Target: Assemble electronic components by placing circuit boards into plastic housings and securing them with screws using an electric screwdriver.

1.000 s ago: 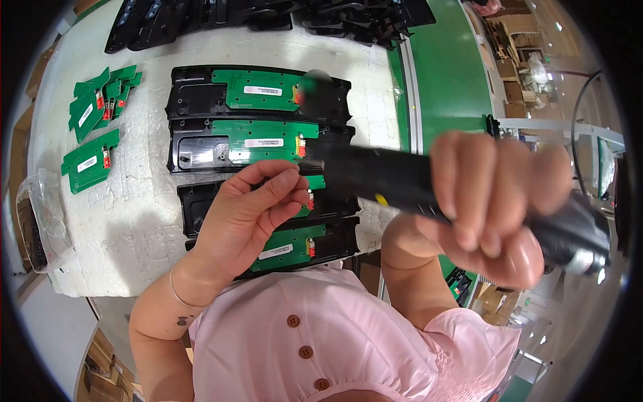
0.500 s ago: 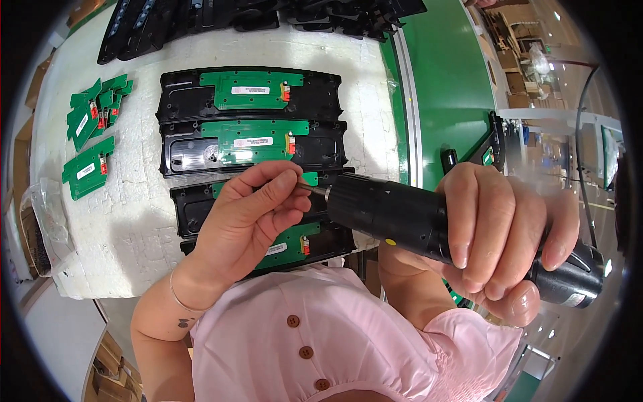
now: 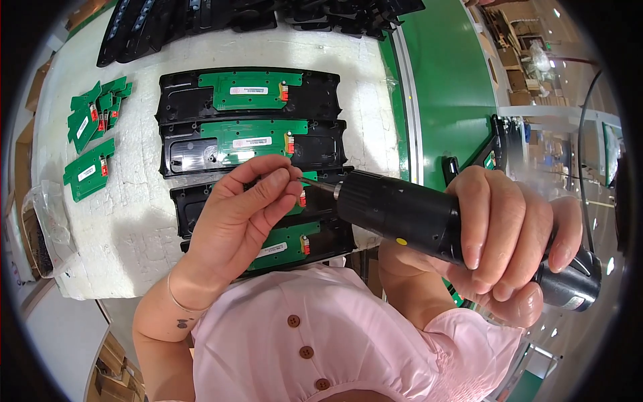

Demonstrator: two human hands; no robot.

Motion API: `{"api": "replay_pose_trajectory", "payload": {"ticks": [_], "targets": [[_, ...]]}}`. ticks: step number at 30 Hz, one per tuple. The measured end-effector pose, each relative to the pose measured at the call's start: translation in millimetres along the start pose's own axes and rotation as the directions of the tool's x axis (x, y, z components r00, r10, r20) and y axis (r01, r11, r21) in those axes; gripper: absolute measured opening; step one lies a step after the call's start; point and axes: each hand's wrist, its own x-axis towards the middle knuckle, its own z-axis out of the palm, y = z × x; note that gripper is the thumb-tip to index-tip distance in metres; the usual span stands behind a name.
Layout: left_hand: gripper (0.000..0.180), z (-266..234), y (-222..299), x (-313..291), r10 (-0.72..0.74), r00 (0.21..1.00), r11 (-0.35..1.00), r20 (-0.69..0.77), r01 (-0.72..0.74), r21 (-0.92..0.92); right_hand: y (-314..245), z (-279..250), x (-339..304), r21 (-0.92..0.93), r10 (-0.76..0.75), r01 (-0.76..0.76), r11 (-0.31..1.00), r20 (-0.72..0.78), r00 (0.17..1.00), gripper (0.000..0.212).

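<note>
My right hand (image 3: 516,234) is wrapped round a black electric screwdriver (image 3: 398,213), held level with its nose to the left. From the nose a thin metal bit (image 3: 320,184) runs to the fingertips of my left hand (image 3: 244,214). Those fingers are pinched together at the bit's tip; whatever they hold there is hidden. Beneath my hands several black plastic housings lie in a column, each with a green circuit board. The far housing (image 3: 315,100) and its board (image 3: 231,99) show fully, while my left hand and the screwdriver partly cover the near ones.
A pile of loose green circuit boards (image 3: 100,107) and a single board (image 3: 90,171) lie at the left on the white foam-topped table (image 3: 134,208). More black housings (image 3: 201,17) are heaped along the far edge. A clear plastic bag (image 3: 50,214) hangs at the left edge. Right of the table is a green surface (image 3: 449,87).
The screwdriver has shifted slightly right in my right hand's grip, so more of the bit shows. My left fingertips have moved a little to the left.
</note>
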Motion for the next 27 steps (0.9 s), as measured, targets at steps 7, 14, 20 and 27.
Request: {"api": "replay_pose_trajectory", "payload": {"ticks": [7, 14, 20, 27], "targets": [[0.016, -6, -6, 1, -0.019, 0.996, 0.998, 0.082, 0.023, -0.053, 3, 5, 1, -0.004, 0.03, -0.03, 1.0, -0.027, 0.999, 0.025], [0.017, -5, -9, -1, -0.027, 0.999, 0.996, 0.046, 0.031, -0.087, 7, 6, 6, 0.03, 0.026, -0.03, 0.999, 0.114, 0.993, 0.025], [0.038, 12, -5, -9, -0.189, 0.98, 0.98, 0.069, 0.193, -0.058, 55, 4, 15, -0.232, 0.058, -0.09, 0.968, -0.141, 0.988, 0.038], [0.032, -7, -1, -11, -0.182, 0.981, 0.981, 0.064, 0.176, 0.085, 110, -21, 46, -0.164, 0.171, -0.24, 0.957, -0.351, 0.921, 0.022]]}}
